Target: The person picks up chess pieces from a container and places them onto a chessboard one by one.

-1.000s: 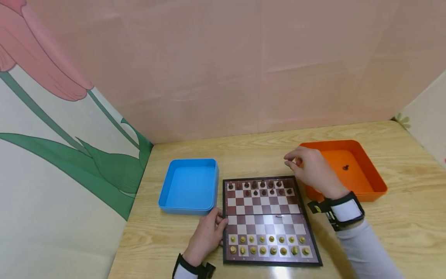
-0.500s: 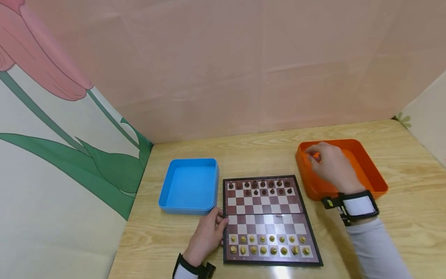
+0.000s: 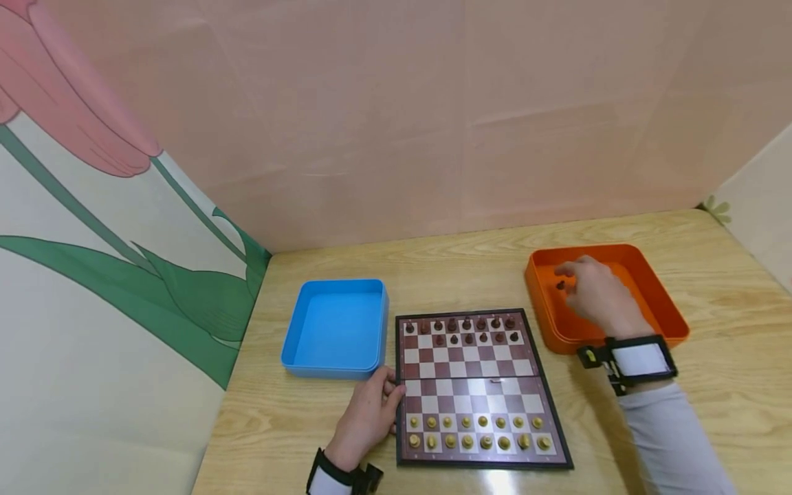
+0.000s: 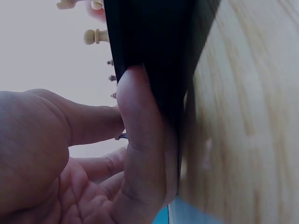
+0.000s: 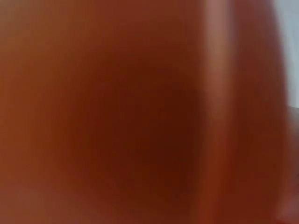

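Observation:
My left hand point(image 3: 366, 414) grips the left edge of the folding chessboard point(image 3: 470, 392). In the left wrist view a finger point(image 4: 140, 107) presses against the board's black side point(image 4: 149, 32). My right hand point(image 3: 600, 294) is in the orange tray point(image 3: 665, 302), its thumb and index finger parted beside a small dark chess piece point(image 3: 559, 284). Whether the fingers touch that piece cannot be told. Dark brown chess pieces point(image 3: 467, 324) stand in two rows at the far end of the board, and yellowish pieces point(image 3: 482, 421) fill two rows at the near end. Blurred orange fills the right wrist view.
A blue tray point(image 3: 335, 323) with nothing visible inside stands left of the board, close to my left hand. Everything rests on a wood-grain table point(image 3: 272, 426). Pinkish cloth point(image 3: 383, 137) hangs along the back edge, and a flower-printed sheet point(image 3: 124, 330) is at the left.
My right hand has moved right, from beyond the board's far right corner into the orange tray. A dark piece now shows by its fingertips; another seen earlier is hidden. The left hand stays put.

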The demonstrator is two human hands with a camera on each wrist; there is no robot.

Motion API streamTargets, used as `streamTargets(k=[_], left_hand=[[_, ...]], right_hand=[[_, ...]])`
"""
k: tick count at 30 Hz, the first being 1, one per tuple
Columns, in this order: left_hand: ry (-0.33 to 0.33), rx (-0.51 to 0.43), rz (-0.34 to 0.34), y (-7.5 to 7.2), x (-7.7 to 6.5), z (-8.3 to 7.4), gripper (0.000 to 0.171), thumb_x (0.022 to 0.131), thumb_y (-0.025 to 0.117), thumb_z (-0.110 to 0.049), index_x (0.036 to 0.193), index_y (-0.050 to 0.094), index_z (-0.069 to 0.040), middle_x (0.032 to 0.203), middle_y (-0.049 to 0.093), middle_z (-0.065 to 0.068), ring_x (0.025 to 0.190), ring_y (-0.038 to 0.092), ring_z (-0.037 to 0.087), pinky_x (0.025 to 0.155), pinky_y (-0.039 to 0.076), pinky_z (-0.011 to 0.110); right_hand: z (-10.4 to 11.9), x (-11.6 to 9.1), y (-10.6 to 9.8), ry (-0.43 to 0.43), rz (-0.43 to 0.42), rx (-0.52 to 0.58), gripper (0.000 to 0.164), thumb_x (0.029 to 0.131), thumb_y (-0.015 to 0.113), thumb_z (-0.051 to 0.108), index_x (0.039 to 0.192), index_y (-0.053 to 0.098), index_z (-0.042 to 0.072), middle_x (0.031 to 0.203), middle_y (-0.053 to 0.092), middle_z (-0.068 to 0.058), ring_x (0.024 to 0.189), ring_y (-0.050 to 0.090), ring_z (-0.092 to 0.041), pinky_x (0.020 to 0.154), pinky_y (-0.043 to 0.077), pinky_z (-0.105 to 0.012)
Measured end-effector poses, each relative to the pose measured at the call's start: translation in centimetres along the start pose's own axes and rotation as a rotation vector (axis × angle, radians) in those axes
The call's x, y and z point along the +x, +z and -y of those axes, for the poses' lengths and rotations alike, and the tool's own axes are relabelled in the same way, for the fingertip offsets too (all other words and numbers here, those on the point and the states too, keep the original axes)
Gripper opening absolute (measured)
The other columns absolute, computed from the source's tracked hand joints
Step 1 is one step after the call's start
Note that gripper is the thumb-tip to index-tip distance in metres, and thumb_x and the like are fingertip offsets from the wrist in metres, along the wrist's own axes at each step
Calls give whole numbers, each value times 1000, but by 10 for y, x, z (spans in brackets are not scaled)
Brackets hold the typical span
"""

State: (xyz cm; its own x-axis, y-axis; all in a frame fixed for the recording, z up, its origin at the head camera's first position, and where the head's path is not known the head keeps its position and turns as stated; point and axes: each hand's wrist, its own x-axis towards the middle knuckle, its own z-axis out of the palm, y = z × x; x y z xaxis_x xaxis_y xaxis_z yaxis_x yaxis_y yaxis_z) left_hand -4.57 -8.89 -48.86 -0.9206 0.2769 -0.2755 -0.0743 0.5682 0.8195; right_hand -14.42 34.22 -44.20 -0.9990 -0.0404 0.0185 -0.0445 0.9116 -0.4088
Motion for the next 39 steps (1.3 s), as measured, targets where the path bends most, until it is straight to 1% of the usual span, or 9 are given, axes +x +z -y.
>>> streamTargets(k=[4,7,13,20,22,26,30,34,39], left_hand=[[14,0,-4,0,0,0,19,109,64,-19,123,61,-6,91,65,1,64,64,13,49,56,27],[17,-3,-5,0,-1,0,18,109,64,-19,123,61,-6,90,65,1,63,64,13,49,55,27],[7,0,-6,0,-1,0,18,109,64,-19,123,61,-7,91,65,1,64,64,14,49,55,28],[-2,0,-5,0,0,0,17,109,64,-19,122,61,-7,91,65,1,64,64,14,49,55,29],[-3,-5,-4,0,1,0,17,109,64,-19,122,61,-7,91,66,1,64,65,14,49,55,28],[-2,-14,-1,0,1,0,18,109,64,-18,123,61,-7,91,66,1,64,65,14,49,55,28],[-4,-19,1,0,0,0,17,109,64,-18,122,61,-7,91,66,1,63,65,14,49,55,28],[-8,-18,0,0,1,0,18,109,64,-19,123,61,-8,91,66,1,63,65,15,49,56,28],[-9,-10,-2,0,1,0,19,109,64,-20,123,61,-7,90,65,1,64,65,14,49,56,29]], right_hand=[[-9,3,4,6,82,-35,50,88,64,-6,137,60,-11,126,55,-37,89,62,-40,64,57,-45],[-12,4,6,11,109,-31,52,87,63,-7,139,60,-11,128,56,-38,93,63,-42,68,59,-48],[-13,5,8,23,118,-19,50,88,63,-7,138,61,-11,129,58,-37,103,65,-47,79,60,-59],[-14,6,10,35,115,-20,47,90,63,-6,137,61,-11,130,59,-38,103,65,-47,80,59,-60],[-14,6,10,32,105,-24,46,89,64,-6,135,63,-11,129,61,-37,101,66,-46,77,60,-58],[-14,5,9,35,81,-15,42,89,65,-4,131,66,-9,125,66,-35,90,66,-40,64,58,-47],[-12,5,9,32,0,0,28,92,70,3,118,72,-5,112,72,-30,79,67,-35,56,56,-43],[-11,5,10,23,-85,15,16,94,75,9,106,73,-2,98,72,-25,69,65,-30,51,53,-42],[-11,4,7,22,-113,25,16,93,76,8,105,71,-2,96,71,-24,69,63,-30,51,52,-41]])
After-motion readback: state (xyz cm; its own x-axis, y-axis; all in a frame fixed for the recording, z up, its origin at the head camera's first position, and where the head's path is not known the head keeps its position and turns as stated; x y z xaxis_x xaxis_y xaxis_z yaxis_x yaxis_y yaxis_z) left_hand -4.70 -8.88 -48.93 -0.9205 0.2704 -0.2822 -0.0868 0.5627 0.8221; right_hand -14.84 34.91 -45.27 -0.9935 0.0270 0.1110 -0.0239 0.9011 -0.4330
